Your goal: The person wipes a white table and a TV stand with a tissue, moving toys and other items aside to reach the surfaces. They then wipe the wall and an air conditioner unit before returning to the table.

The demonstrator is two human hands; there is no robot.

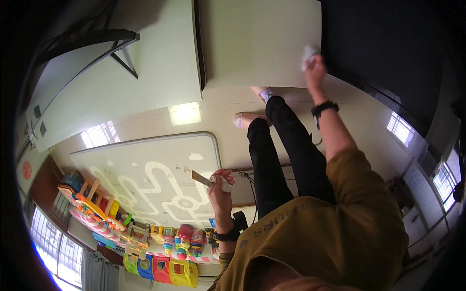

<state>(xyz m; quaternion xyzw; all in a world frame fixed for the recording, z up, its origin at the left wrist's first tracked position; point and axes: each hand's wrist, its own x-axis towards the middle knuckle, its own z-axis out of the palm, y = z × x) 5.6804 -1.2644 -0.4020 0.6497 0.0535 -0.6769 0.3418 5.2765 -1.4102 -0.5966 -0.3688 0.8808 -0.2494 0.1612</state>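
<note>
My right hand (316,72) grips a crumpled white tissue (308,54), which is blurred. It is over the right side of a pale flat panel (255,43), close to a dark panel (378,54); contact cannot be made out. In my left hand (221,187), in front of my body, are another wadded white tissue (226,186) and a narrow flat strip (200,178). The strip is brownish at its outer end and greyer near the fingers. A dark band is on each wrist.
Left of the pale panel stands another pale board (156,69) with a black metal leg frame (123,43). A grey-edged play mat (145,171) with printed roads lies on the tiled floor (225,98). Colourful toys (182,240) line its far side. Cables (251,182) run beside my legs.
</note>
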